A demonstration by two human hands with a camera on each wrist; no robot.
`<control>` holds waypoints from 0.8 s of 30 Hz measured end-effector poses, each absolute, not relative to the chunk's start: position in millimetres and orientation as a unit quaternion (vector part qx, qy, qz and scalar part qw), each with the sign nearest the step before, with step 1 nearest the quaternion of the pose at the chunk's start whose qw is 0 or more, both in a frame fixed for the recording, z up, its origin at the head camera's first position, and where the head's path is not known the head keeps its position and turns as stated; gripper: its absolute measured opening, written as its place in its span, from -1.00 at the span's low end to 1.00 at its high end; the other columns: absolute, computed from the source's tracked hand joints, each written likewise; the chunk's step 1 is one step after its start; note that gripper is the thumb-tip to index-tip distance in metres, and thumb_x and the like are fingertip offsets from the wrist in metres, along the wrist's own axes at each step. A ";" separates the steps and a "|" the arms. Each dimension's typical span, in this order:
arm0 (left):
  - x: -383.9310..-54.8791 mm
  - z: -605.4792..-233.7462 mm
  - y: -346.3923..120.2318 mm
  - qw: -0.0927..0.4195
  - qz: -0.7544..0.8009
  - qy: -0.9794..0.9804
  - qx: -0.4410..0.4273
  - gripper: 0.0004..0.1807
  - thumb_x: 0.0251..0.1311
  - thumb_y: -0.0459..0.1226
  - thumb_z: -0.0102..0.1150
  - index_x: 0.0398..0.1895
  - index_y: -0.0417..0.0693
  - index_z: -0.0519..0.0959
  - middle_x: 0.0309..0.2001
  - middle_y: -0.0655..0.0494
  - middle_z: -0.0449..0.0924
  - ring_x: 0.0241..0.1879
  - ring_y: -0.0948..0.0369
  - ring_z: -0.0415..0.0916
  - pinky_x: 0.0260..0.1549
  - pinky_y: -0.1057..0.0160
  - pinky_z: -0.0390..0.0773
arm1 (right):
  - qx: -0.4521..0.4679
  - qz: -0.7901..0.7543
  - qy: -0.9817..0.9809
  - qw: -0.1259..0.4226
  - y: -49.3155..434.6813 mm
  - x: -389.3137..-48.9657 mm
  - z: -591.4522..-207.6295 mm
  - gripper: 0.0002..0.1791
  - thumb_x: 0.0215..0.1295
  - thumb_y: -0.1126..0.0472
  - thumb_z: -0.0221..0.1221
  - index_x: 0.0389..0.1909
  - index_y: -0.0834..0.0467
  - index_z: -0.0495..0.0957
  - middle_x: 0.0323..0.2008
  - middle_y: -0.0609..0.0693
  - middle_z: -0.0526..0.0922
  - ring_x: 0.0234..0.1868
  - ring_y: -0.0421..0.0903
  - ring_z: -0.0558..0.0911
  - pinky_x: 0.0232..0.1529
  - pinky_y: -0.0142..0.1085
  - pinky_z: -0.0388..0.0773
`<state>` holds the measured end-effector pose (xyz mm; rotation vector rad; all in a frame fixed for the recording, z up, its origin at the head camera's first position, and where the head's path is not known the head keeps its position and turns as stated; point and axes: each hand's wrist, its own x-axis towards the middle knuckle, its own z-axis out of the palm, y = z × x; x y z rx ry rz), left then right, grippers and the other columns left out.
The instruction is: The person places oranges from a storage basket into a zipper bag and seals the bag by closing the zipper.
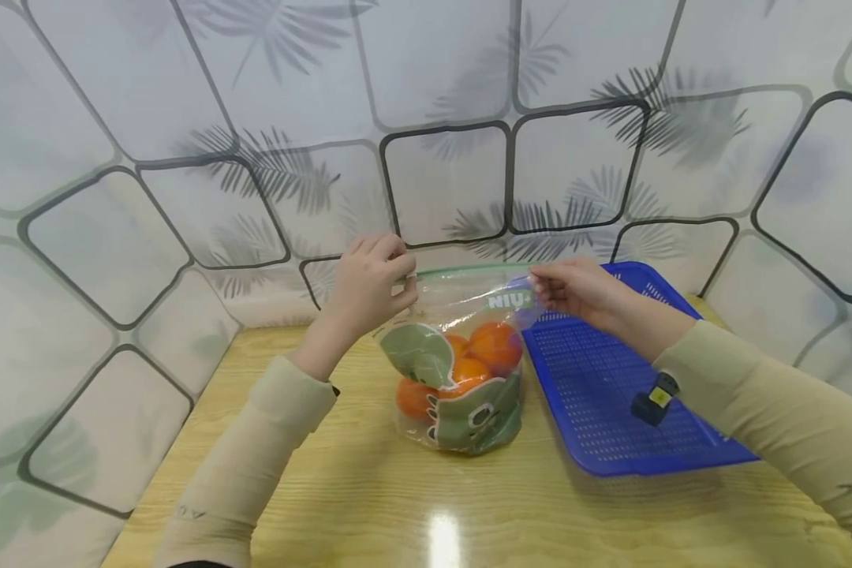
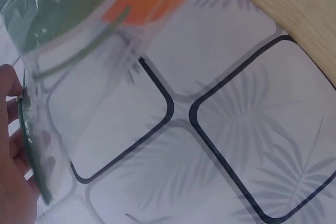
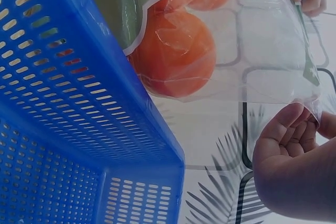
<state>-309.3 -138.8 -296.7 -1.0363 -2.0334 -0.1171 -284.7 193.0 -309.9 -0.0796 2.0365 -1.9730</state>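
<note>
A clear zip bag with a green cartoon animal print stands upright on the table, holding several orange round fruits. My left hand pinches the left end of its top edge, where a green zip strip runs across. At the other end, the right hand grips the top corner between thumb and fingers. The top edge is stretched between both hands. In the right wrist view, the bag's film is drawn to the fingertips of the right hand. The left wrist view shows the left hand along the green strip.
A blue perforated plastic basket stands right of the bag, under the right forearm. The wooden table meets a pale wall covering with leaf prints at the back and sides.
</note>
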 end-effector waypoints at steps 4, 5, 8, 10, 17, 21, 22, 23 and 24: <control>-307.0 -294.7 -147.9 0.413 -0.047 -0.819 -0.396 -0.90 0.14 -0.38 0.29 -0.28 -0.09 0.72 -0.24 -0.05 0.61 -0.17 -0.09 0.61 -0.02 -0.07 0.61 | -0.024 -0.691 0.706 0.153 195.8 -285.2 -309.8 -0.52 0.68 0.12 0.01 -0.52 -0.07 0.70 -0.51 -0.24 0.66 -0.39 -0.31 0.59 -0.21 -0.45 0.60; -306.6 -294.3 -150.1 0.412 -0.046 -0.821 -0.393 -0.88 0.14 -0.37 0.29 -0.26 -0.09 0.73 -0.22 -0.06 0.63 -0.14 -0.10 0.62 0.00 -0.08 0.62 | -0.023 -0.691 0.706 0.153 196.8 -285.4 -309.9 -0.52 0.68 0.12 0.01 -0.52 -0.07 0.70 -0.51 -0.24 0.66 -0.39 -0.30 0.59 -0.21 -0.45 0.59; -305.2 -293.3 -155.8 0.407 -0.043 -0.827 -0.386 -0.89 0.16 -0.36 0.30 -0.26 -0.08 0.74 -0.18 -0.07 0.64 -0.11 -0.11 0.62 0.03 -0.09 0.60 | -0.023 -0.689 0.708 0.151 200.2 -285.8 -310.1 -0.52 0.68 0.11 0.01 -0.52 -0.07 0.69 -0.51 -0.23 0.66 -0.38 -0.30 0.58 -0.20 -0.45 0.59; -305.0 -293.5 -159.7 0.406 -0.043 -0.828 -0.384 -0.93 0.16 -0.37 0.30 -0.31 -0.08 0.71 -0.18 -0.07 0.64 -0.13 -0.12 0.61 0.02 -0.09 0.60 | -0.024 -0.690 0.708 0.150 201.4 -285.9 -310.2 -0.53 0.68 0.11 0.01 -0.52 -0.07 0.69 -0.50 -0.23 0.66 -0.38 -0.30 0.58 -0.20 -0.45 0.59; -303.6 -293.6 -174.9 0.409 -0.048 -0.829 -0.377 -0.97 0.14 -0.39 0.29 -0.39 -0.10 0.65 -0.26 -0.07 0.58 -0.20 -0.11 0.55 -0.05 -0.11 0.55 | -0.020 -0.700 0.699 0.143 203.2 -286.0 -310.4 -0.51 0.67 0.14 0.01 -0.53 -0.06 0.69 -0.52 -0.23 0.66 -0.41 -0.31 0.58 -0.23 -0.46 0.60; -302.3 -294.9 -185.1 0.401 -0.054 -0.835 -0.373 -0.96 0.12 -0.40 0.27 -0.37 -0.11 0.66 -0.26 -0.07 0.56 -0.17 -0.14 0.54 0.01 -0.14 0.52 | -0.020 -0.704 0.696 0.144 204.2 -286.2 -311.3 -0.52 0.67 0.15 0.01 -0.53 -0.05 0.69 -0.52 -0.22 0.66 -0.41 -0.30 0.58 -0.23 -0.46 0.59; -301.5 -295.2 -187.9 0.400 -0.054 -0.836 -0.373 -0.96 0.12 -0.39 0.26 -0.37 -0.11 0.66 -0.25 -0.07 0.56 -0.18 -0.15 0.53 0.01 -0.14 0.52 | -0.021 -0.703 0.696 0.145 204.4 -286.3 -311.6 -0.52 0.67 0.15 0.01 -0.52 -0.05 0.70 -0.52 -0.22 0.66 -0.41 -0.30 0.58 -0.23 -0.46 0.59; -300.6 -295.3 -190.3 0.399 -0.054 -0.836 -0.372 -0.96 0.12 -0.39 0.26 -0.37 -0.11 0.66 -0.25 -0.08 0.56 -0.17 -0.15 0.53 0.02 -0.15 0.51 | -0.022 -0.703 0.696 0.145 204.5 -286.1 -311.7 -0.52 0.67 0.15 0.01 -0.52 -0.06 0.70 -0.52 -0.22 0.66 -0.41 -0.30 0.58 -0.23 -0.45 0.59; -299.8 -295.4 -192.4 0.400 -0.054 -0.836 -0.372 -0.96 0.13 -0.39 0.26 -0.37 -0.11 0.65 -0.24 -0.08 0.57 -0.16 -0.16 0.54 0.03 -0.16 0.52 | -0.023 -0.703 0.696 0.146 204.7 -286.3 -311.9 -0.52 0.67 0.15 0.02 -0.52 -0.06 0.70 -0.52 -0.23 0.66 -0.40 -0.30 0.58 -0.22 -0.45 0.59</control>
